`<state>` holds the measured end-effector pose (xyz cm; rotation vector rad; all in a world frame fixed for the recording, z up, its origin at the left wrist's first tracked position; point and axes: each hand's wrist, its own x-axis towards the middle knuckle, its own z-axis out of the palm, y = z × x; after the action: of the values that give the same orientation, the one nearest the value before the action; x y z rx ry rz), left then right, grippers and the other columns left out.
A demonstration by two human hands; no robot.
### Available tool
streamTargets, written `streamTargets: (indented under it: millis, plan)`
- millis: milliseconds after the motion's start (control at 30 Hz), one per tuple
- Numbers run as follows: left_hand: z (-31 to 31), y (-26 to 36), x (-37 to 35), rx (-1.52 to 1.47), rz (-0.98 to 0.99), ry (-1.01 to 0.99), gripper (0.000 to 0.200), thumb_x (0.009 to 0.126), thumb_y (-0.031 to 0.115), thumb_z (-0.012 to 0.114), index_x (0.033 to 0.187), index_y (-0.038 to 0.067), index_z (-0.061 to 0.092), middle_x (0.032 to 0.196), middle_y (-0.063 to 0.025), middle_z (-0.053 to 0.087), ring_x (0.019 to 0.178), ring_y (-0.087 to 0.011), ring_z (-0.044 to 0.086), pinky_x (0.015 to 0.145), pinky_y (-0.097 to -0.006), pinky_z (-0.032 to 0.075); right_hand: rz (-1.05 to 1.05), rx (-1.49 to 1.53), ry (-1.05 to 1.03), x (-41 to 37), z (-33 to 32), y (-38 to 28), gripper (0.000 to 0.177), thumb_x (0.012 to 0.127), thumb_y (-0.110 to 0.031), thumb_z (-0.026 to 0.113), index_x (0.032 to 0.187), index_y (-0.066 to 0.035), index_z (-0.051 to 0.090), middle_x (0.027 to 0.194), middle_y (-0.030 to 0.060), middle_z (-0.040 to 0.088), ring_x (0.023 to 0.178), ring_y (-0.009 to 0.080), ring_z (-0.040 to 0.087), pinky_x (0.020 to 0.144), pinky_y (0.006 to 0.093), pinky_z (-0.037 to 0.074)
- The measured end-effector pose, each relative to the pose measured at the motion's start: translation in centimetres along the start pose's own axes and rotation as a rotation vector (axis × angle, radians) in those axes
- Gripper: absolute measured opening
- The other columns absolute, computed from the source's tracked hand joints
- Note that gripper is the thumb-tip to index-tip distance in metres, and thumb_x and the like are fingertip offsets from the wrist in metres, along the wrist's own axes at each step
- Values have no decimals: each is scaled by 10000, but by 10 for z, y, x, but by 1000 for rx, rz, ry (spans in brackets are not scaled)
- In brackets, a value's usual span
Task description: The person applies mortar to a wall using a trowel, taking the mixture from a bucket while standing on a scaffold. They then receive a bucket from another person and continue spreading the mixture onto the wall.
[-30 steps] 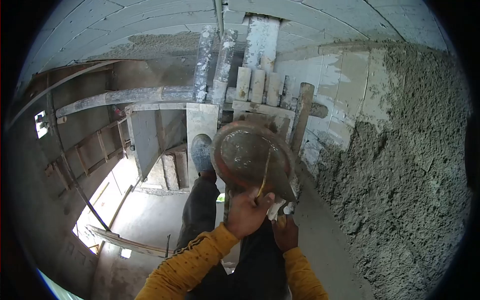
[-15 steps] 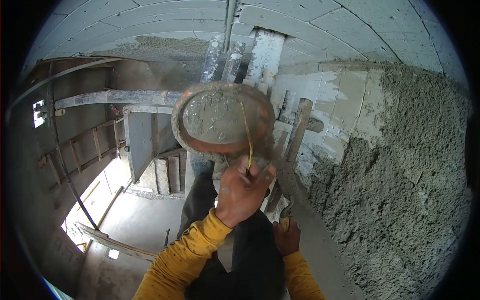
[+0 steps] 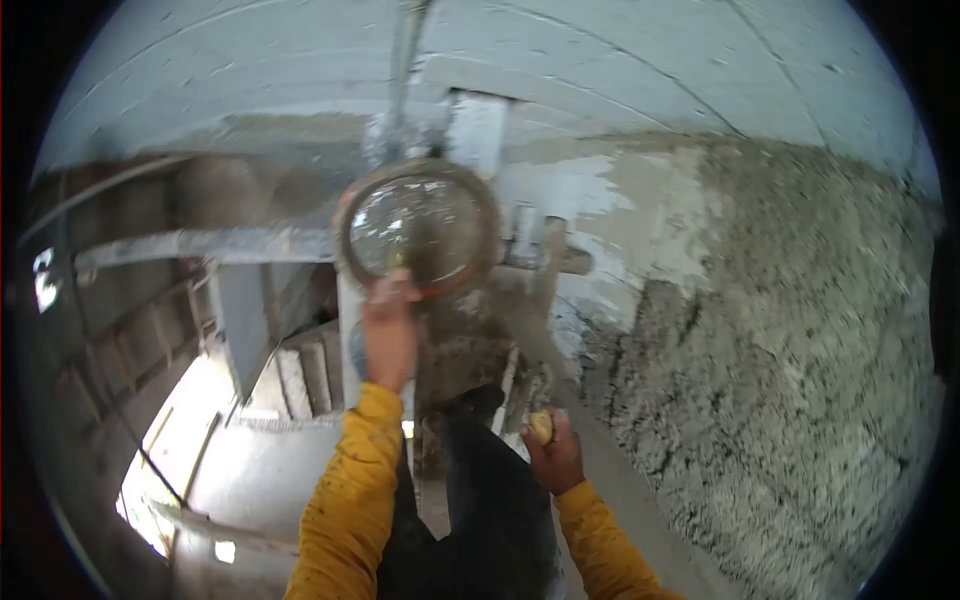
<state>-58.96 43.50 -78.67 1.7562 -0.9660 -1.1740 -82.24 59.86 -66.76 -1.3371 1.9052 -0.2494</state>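
Note:
A round mortar-smeared bucket (image 3: pixel 487 250) with an orange-brown rim is in the upper middle, holding wet, shiny grey mortar (image 3: pixel 425 225). My left hand (image 3: pixel 390 335), blurred, is closed at the near rim, with a bit of the bucket's thin yellow handle (image 3: pixel 399 260) at its fingertips. Lower down on the right, my right hand (image 3: pixel 556 458) is wrapped around the yellowish grip of a trowel (image 3: pixel 541 427). The trowel's grey blade is hard to make out against the planks.
Rough wet mortar (image 3: pixel 800 350) covers the wall at right, beside a smoother pale block wall (image 3: pixel 640 200). A horizontal pole (image 3: pixel 210 247) runs to the bucket from the left. Boards (image 3: pixel 305 375) stand below it, and a pale floor (image 3: pixel 280 470) lies far beneath. My legs (image 3: pixel 490 490) are on the scaffold.
The view has shifted and blurred. Bucket and left hand now appear further left, with the left hand at the near rim. The right hand still grips the trowel, slightly further left in view.

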Motion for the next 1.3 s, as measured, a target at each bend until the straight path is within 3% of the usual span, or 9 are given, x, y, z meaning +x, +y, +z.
streamTargets:
  millis: [133, 300, 500, 600, 867, 933, 1067, 1200, 1300]
  plan:
    - [-23, -26, 10, -305, -321, 161, 346, 1065, 373, 544, 983, 63, 675, 707, 47, 514, 610, -59, 462, 581, -254, 414, 19, -146, 49, 28, -17, -23, 406, 962, -317, 658, 1211, -12, 561, 940, 226, 691, 834, 403, 699, 734, 472, 544]
    - [-39, -68, 26, -406, -249, 220, 371, 1071, 361, 534, 1051, 19, 677, 687, 41, 488, 616, -62, 473, 598, -243, 435, -35, -309, -43, 84, -15, -20, 396, 944, -305, 658, 1220, -31, 581, 1066, 221, 700, 884, 418, 690, 752, 487, 561]
    - [-57, -87, 35, -76, -252, 231, 365, 1062, 314, 548, 1176, 0, 696, 795, -32, 629, 736, -113, 574, 702, -274, 482, -401, -205, 136, 135, 7, 21, 356, 935, -324, 673, 1108, -16, 632, 991, 219, 695, 813, 424, 685, 698, 473, 558]
    - [-76, -97, 50, -1, -312, 154, 346, 1022, 291, 595, 1116, -13, 732, 796, -68, 673, 725, -145, 601, 699, -315, 491, -258, -404, -49, 157, -8, 14, 303, 932, -280, 639, 1095, -26, 649, 1113, 224, 688, 925, 391, 695, 772, 446, 570]
    - [-99, -167, 98, 305, -272, 62, 524, 1012, 401, 560, 1193, -80, 662, 941, -179, 719, 833, -266, 676, 804, -384, 522, -675, -675, -39, 253, -5, -3, 189, 915, -194, 630, 1028, -44, 642, 905, 191, 655, 742, 387, 671, 666, 463, 551]
    - [-101, -147, 114, 367, -267, -10, 618, 1013, 479, 511, 1239, -82, 638, 1119, -258, 698, 1074, -351, 664, 954, -403, 485, -774, -722, -16, 272, 12, -2, 198, 903, -189, 632, 1036, -43, 638, 913, 193, 658, 748, 395, 671, 666, 472, 548]
    - [-102, -96, 153, 452, 24, -1, 641, 1011, 495, 507, 1287, -74, 610, 1249, -276, 656, 1194, -375, 626, 1028, -396, 456, -737, -759, 68, 293, 79, 10, 187, 843, -191, 677, 957, -54, 620, 803, 157, 655, 687, 374, 664, 624, 472, 531]
    - [-96, -60, 159, 483, 377, -27, 640, 999, 482, 545, 1328, -66, 582, 1296, -265, 636, 1203, -383, 620, 1041, -402, 455, -895, -710, -263, 280, 121, 18, 187, 888, -173, 563, 988, -31, 633, 805, 178, 693, 757, 368, 698, 664, 474, 553]
    - [-88, -34, 150, 458, 448, 1, 565, 990, 416, 597, 1290, -63, 608, 1219, -250, 671, 1124, -331, 650, 979, -387, 488, -916, -735, -237, 269, 102, 16, 162, 873, -165, 600, 960, -31, 630, 811, 174, 690, 765, 368, 697, 662, 463, 549]
